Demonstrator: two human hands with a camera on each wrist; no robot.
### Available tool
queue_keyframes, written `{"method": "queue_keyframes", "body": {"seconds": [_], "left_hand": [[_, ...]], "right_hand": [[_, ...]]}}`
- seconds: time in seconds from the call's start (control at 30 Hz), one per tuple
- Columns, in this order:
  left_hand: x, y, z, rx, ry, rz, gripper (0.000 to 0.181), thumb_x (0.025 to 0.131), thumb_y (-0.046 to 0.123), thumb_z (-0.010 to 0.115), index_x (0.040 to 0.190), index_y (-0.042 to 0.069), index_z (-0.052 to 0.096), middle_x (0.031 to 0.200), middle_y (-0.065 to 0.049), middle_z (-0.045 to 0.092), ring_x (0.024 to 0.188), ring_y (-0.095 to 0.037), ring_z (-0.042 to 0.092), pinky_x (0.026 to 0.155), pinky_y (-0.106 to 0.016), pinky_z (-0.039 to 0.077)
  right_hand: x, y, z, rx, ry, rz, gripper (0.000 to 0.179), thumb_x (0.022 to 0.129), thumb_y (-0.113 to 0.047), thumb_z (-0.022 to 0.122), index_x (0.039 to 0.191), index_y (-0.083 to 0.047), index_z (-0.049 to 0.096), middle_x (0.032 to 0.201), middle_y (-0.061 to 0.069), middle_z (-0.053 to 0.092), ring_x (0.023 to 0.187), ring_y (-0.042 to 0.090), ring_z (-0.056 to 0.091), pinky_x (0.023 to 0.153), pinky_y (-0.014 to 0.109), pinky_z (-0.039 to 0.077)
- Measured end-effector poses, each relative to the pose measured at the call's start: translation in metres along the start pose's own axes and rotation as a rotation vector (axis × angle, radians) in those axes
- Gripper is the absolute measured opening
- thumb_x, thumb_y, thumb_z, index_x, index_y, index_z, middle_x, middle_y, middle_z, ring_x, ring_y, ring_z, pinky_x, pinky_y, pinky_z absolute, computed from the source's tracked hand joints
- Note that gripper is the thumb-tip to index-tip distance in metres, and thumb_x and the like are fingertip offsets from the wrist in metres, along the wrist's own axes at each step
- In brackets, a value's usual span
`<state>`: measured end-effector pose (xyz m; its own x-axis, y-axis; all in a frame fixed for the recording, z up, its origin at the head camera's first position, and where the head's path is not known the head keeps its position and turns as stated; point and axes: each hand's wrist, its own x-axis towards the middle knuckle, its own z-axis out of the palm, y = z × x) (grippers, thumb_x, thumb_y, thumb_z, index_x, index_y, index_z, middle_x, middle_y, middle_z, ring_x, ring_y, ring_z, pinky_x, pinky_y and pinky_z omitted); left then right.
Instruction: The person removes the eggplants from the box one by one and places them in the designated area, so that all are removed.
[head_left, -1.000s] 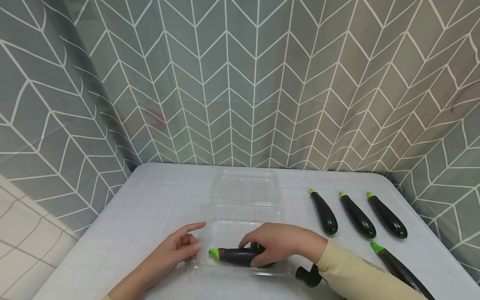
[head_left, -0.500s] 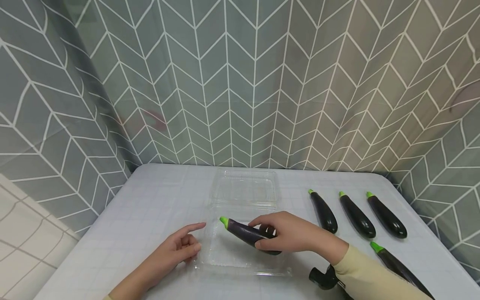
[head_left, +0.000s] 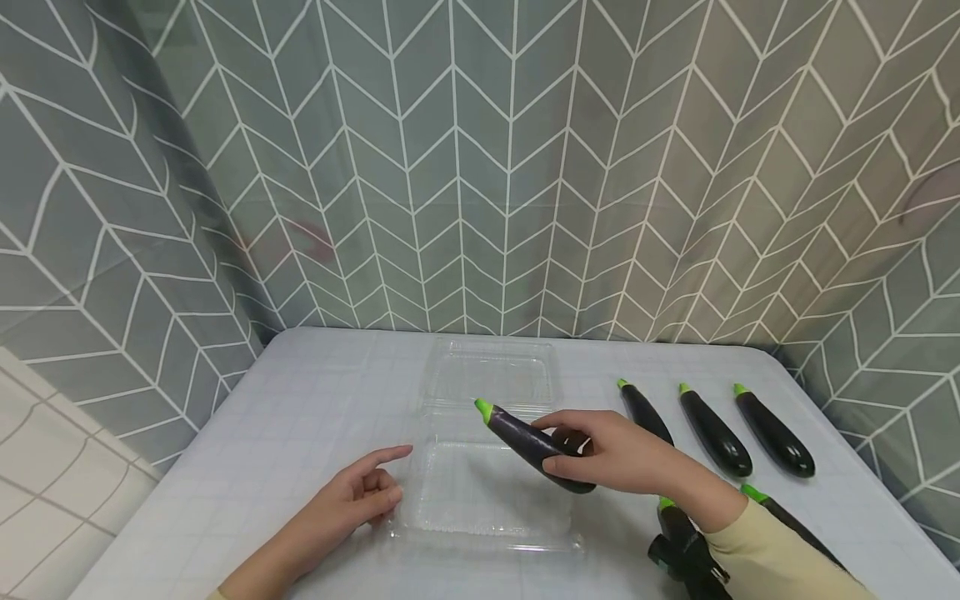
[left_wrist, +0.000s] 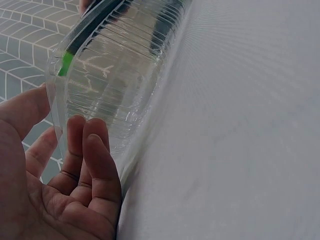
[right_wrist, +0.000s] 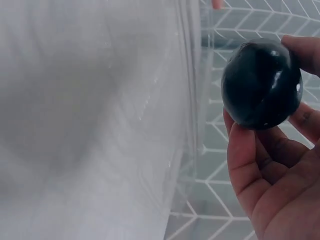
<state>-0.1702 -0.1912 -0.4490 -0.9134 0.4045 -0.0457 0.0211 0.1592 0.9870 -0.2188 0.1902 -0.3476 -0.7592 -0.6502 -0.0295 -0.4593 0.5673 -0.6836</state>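
Note:
My right hand [head_left: 611, 450] grips a dark purple eggplant [head_left: 521, 437] round its thick end, thumb on the near side and fingers on the far side. The eggplant hangs tilted above the clear plastic clamshell box [head_left: 457, 508], its green stem end up and to the left. In the right wrist view the rounded end of the eggplant [right_wrist: 260, 85] shows between thumb and fingers. My left hand [head_left: 352, 500] rests at the left rim of the box, fingers relaxed. From the left wrist, the fingertips [left_wrist: 97, 137] are right by the ribbed box wall [left_wrist: 95, 105].
The box's lid [head_left: 487, 371] lies folded back behind its base. To the right, several eggplants [head_left: 716, 429] lie on the white-covered table [head_left: 322, 400]. Another eggplant [head_left: 678, 525] lies below my right forearm, beside a black wrist device [head_left: 686, 558]. A patterned curtain [head_left: 480, 167] hangs behind.
My right hand has lifted the eggplant out of the box and moved it up and to the right, tilting it. The left hand has stayed at the rim.

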Motion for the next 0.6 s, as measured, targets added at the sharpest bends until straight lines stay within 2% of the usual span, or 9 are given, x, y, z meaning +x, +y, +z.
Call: {"method": "queue_keyframes", "body": {"seconds": [0.17,0.43,0.6], "left_hand": [[0.000,0.000,0.000,0.002,-0.001,0.000,0.057,0.100,0.014,0.060,0.151,0.004,0.035,0.087,-0.008,0.056,0.073,-0.012,0.054,0.065,-0.027,0.048],[0.000,-0.001,0.000,0.006,-0.003,0.010,0.057,0.100,0.014,0.059,0.151,0.004,0.035,0.087,-0.007,0.056,0.072,-0.011,0.054,0.065,-0.026,0.048],[0.000,-0.001,0.000,0.001,0.000,0.007,0.057,0.100,0.013,0.060,0.151,0.004,0.035,0.087,-0.007,0.056,0.073,-0.011,0.054,0.065,-0.026,0.048]], "right_hand": [[-0.011,0.004,-0.012,0.010,0.044,0.016,0.047,0.093,-0.040,0.069,0.134,-0.022,0.059,0.099,-0.003,0.066,0.081,0.016,0.064,0.067,0.031,0.054],[-0.032,0.016,-0.028,0.059,0.104,0.116,0.051,0.092,-0.040,0.070,0.136,-0.019,0.057,0.105,0.004,0.065,0.086,0.023,0.064,0.066,0.033,0.054],[-0.045,0.026,-0.038,0.062,0.147,0.135,0.054,0.093,-0.038,0.069,0.139,-0.015,0.054,0.109,0.007,0.065,0.090,0.024,0.063,0.068,0.032,0.054]]}}
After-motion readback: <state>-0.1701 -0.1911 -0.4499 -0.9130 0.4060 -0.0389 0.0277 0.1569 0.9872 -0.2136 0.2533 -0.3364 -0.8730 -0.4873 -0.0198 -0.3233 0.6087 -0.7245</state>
